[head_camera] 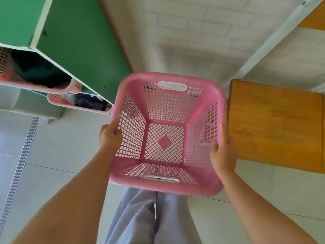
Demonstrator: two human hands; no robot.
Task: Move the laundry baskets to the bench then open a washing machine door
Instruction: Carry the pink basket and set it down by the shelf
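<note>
Here both hands grip an empty pink perforated plastic laundry basket [167, 136]: left hand [110, 136] on its left rim, right hand [223, 152] on right rim, orange wooden table [276, 125] right.

An empty pink laundry basket [167, 134] with lattice walls and white handle slots is seen upright from above. Two more pink baskets [75, 101] holding dark clothes are placed at the left, beside a green unit.
</note>
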